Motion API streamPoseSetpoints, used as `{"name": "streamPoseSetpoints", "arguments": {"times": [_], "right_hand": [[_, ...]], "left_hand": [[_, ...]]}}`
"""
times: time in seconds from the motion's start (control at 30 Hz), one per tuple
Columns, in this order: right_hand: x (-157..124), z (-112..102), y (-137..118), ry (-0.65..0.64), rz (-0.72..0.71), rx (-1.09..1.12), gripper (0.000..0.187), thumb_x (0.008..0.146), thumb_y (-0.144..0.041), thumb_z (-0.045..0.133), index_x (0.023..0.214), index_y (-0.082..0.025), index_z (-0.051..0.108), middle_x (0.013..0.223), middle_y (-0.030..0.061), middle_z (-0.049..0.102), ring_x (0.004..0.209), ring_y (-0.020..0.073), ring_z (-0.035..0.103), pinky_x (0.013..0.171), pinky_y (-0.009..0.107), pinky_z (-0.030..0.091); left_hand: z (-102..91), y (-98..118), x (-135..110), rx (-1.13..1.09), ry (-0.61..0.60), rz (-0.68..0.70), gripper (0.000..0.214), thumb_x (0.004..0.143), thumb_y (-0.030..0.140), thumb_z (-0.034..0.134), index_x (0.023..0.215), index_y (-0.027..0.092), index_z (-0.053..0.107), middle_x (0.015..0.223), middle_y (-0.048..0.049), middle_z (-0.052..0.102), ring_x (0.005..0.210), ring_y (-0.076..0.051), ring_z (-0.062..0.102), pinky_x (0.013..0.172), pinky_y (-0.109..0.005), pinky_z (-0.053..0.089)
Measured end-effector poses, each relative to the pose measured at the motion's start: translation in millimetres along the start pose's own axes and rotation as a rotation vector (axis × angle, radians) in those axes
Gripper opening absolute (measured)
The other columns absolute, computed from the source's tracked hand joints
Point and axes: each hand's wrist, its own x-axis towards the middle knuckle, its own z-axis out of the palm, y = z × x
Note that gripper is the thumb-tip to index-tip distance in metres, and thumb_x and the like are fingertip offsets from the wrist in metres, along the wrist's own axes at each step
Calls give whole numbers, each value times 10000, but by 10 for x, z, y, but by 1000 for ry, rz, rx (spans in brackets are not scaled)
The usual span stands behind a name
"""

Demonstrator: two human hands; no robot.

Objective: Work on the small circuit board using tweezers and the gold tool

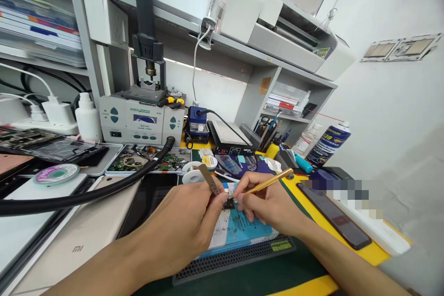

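My left hand (pixel 189 212) is closed around a pair of metal tweezers (pixel 207 178), whose back end sticks up past the thumb. In my right hand (pixel 265 196) a slim golden pen-shaped tool (pixel 272 180) is gripped like a pencil, its tip pointing down and left. Both tips meet at a small dark circuit board (pixel 228 203), partly covered by the fingers. Under the board lies a blue and white pad (pixel 248 224), resting on a dark honeycomb-patterned mat (pixel 236 259).
A hot-air rework station (pixel 142 120) stands behind, its black hose (pixel 138 178) crossing the left side. A tray of circuit boards (pixel 118 162), a gold phone (pixel 83 236) and a solder spool (pixel 192 173) lie leftward. At right are a dark phone (pixel 335 215) and spray can (pixel 328 144).
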Motion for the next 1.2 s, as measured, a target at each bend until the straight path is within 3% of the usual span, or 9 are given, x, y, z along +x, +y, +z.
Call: {"name": "streamPoseSetpoints", "arguments": {"times": [0.87, 1.2], "right_hand": [[5, -13, -4, 17, 5, -12, 65, 783, -116, 610, 778, -153, 663, 605, -30, 625, 421, 69, 507, 366, 149, 361], [12, -7, -23, 25, 17, 13, 75, 759, -104, 598, 752, -155, 652, 532, -51, 601, 337, 48, 417, 352, 159, 346]], "left_hand": [[8, -6, -29, 9, -26, -42, 360, 1063, 389, 327, 827, 221, 542, 843, -26, 624, 716, -197, 569, 674, -343, 408], [8, -15, -20, 34, -32, -33, 373, 1069, 381, 310, 835, 220, 552, 835, -27, 626, 702, -192, 563, 664, -336, 401]]}}
